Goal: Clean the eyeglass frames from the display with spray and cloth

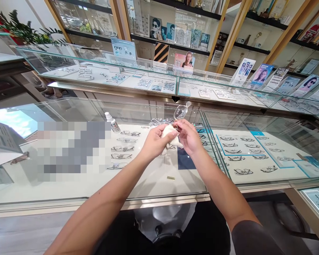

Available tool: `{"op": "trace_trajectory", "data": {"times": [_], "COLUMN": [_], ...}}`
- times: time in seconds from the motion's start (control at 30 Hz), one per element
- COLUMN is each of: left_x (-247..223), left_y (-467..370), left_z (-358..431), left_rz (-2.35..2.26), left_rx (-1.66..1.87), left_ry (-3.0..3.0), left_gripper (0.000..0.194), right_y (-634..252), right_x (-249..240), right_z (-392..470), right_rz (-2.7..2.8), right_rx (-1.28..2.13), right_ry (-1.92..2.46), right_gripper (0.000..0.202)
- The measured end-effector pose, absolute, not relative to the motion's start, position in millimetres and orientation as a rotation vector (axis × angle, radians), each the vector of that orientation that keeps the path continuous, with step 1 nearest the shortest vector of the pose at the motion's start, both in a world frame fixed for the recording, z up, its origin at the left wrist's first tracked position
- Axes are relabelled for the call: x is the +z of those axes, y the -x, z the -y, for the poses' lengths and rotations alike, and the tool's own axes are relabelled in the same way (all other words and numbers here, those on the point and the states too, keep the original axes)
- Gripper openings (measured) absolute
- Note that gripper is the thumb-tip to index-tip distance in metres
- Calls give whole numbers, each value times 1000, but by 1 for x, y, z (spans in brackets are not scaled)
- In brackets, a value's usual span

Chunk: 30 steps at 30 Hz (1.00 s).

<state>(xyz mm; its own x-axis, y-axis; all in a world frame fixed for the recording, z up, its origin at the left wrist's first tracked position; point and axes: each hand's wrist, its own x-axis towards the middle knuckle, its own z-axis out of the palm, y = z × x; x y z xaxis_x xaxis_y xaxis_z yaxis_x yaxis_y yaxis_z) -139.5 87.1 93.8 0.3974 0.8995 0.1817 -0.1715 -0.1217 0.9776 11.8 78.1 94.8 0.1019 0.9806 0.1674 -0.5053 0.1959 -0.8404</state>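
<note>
Above the glass counter, my left hand point(158, 140) is closed around a crumpled cream cloth point(172, 137). The cloth is bunched over part of a pair of eyeglasses point(181, 112), and one clear lens sticks up past my fingers. With its fingers pinched, my right hand point(190, 136) grips the glasses by the frame near the cloth. The other lens is hidden by the cloth and my fingers. To the left of my hands stands a white spray bottle point(112, 123) on the glass.
Under the glass top of the counter point(159, 184) lie rows of eyeglasses point(122, 148). A small gold-coloured piece point(171, 178) shows near the front. Behind stands a second glass showcase point(117, 76) with advertising cards. A blurred-out patch point(74, 148) covers the left side.
</note>
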Motion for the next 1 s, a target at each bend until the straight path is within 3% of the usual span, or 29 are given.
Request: {"op": "trace_trajectory", "data": {"times": [0.33, 0.67, 1.0], "left_x": [93, 94, 96], "left_y": [140, 143, 143], "left_z": [-93, -98, -99], "left_rz": [-615, -613, -663], "left_rx": [995, 932, 1025], "left_ry": [-1222, -1112, -1082], "left_gripper": [52, 63, 56], "right_y": [-15, -22, -27], "right_x": [97, 97, 95], "right_z": [-74, -79, -85], "right_rz": [1039, 857, 840], "right_rx": [1155, 1209, 1130], "right_ry": [763, 740, 734], "right_gripper": [27, 20, 27]}}
